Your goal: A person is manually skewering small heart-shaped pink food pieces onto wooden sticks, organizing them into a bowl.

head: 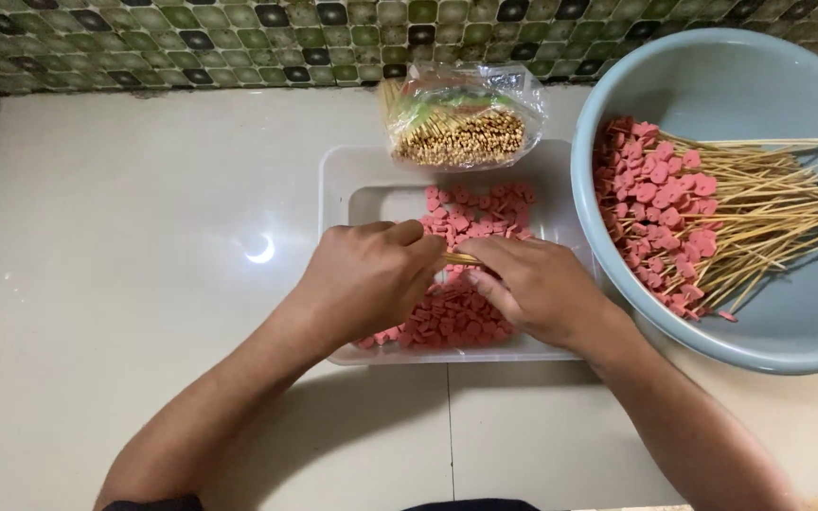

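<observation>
My left hand (366, 279) and my right hand (537, 284) meet over a clear plastic tray (338, 185) filled with pink sausage slices (475, 213). A thin bamboo skewer (461, 258) runs between the two hands; the left hand's fingers pinch one end. The right hand's fingers close around the other end, and any slice in them is hidden. Both hands cover the tray's middle.
A plastic bag of bamboo skewers (461, 118) lies on the tray's far edge. A large light-blue basin (712, 76) at the right holds several finished skewers (759, 203) with pink slices on them. A mosaic tile wall (191, 38) runs along the back of the white counter (125, 265).
</observation>
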